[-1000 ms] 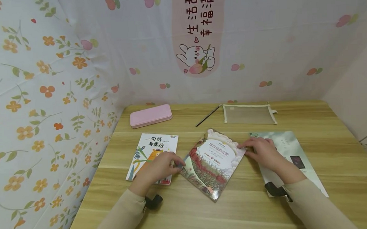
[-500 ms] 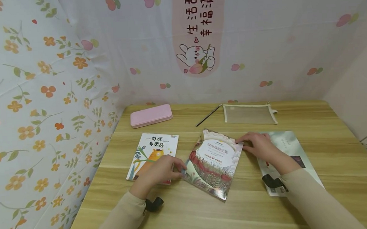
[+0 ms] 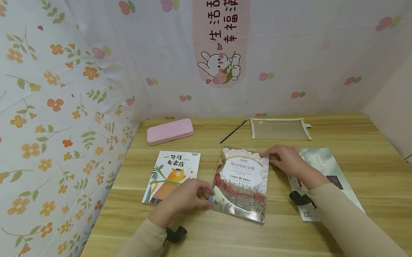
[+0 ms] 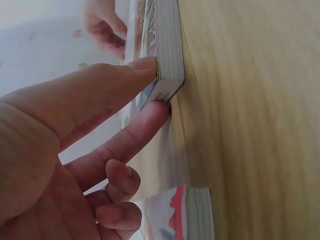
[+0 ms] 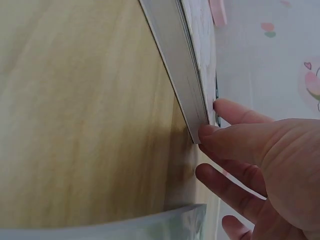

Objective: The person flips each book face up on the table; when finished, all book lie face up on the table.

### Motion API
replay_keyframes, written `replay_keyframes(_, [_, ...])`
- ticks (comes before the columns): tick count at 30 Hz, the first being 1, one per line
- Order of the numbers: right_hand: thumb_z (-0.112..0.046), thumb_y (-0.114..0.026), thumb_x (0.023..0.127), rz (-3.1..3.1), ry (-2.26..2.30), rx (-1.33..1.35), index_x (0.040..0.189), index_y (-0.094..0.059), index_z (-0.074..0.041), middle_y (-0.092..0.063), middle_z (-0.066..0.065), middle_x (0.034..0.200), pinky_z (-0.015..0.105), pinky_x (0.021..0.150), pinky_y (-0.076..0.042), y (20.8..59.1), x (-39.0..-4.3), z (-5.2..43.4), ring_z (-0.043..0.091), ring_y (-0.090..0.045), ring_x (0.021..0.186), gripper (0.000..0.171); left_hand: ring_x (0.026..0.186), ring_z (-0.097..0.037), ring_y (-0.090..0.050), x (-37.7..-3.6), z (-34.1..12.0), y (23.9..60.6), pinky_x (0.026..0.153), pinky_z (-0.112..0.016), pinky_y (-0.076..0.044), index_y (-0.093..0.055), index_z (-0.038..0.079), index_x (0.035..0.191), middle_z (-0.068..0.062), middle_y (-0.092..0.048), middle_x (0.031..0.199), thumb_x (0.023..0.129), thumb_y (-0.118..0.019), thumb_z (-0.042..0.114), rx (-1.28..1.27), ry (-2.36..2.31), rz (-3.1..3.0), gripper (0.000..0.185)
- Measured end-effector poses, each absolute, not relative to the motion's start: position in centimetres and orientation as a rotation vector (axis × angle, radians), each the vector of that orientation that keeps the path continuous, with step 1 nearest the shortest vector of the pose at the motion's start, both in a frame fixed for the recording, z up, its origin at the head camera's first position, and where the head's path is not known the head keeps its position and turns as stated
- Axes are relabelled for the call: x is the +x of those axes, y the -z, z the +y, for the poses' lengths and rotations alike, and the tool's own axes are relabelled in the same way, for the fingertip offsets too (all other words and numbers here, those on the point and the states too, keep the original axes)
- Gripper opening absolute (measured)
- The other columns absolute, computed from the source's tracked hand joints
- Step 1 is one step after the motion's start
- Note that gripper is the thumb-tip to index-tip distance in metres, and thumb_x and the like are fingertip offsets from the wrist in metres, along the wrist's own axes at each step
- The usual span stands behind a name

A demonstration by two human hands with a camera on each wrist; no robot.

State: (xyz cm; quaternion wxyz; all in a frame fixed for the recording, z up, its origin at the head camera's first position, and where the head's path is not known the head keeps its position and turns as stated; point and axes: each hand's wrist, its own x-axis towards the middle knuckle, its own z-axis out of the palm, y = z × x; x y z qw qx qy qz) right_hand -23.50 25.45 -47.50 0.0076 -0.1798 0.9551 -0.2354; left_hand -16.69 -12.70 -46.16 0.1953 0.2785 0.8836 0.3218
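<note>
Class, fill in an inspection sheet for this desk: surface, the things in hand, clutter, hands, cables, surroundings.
Surface: wooden table, pale grain.
Things in hand: flower-cover book lying flat between both hands.
Clutter: orange bear book left of it; grey-green booklet under the right forearm; pink case, pen and mesh pouch at the back.
Hands: left hand pinches the book's near left corner; right hand touches its far right corner.
Cables: nothing seen.
Surroundings: floral curtain at left, rabbit-print cloth behind.
</note>
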Motion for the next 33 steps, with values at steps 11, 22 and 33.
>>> replay_keyframes(11, [-0.004,-0.07,0.096,2.977,0.739,-0.509,0.119,-0.079,-0.025,-0.071,0.014,0.132,0.051,0.084,-0.032,48.1,-25.4,24.4,0.041,-0.063,0.123,0.033,0.068,-0.005,-0.055,-16.2,-11.7,46.6,0.062,-0.02,-0.042,-0.079,0.021,0.102,0.01,-0.071,0.082,0.082,-0.084,0.012,0.845,-0.878,2.458,0.022])
replay_keyframes(22, [-0.003,-0.072,0.094,2.987,0.727,-0.542,0.122,-0.077,-0.023,-0.069,0.014,0.135,0.06,0.091,-0.035,47.9,-25.5,24.2,0.041,-0.061,0.125,0.036,0.068,-0.004,-0.053,-16.0,-11.1,46.3,0.062,-0.02,-0.042,-0.079,0.022,0.101,0.014,-0.067,0.08,0.083,-0.085,0.015,0.86,-0.833,2.47,0.021])
replay_keyframes(33, [-0.013,-0.079,0.091,3.009,0.741,-0.426,0.124,-0.075,-0.016,-0.062,0.02,0.139,0.071,0.096,-0.031,47.8,-22.8,28.3,0.048,-0.055,0.127,0.034,0.075,-0.006,-0.054,-16.1,-9.8,45.4,0.069,-0.022,-0.044,-0.08,0.022,0.105,0.013,-0.069,0.088,0.092,-0.079,0.023,0.925,-0.672,2.564,0.013])
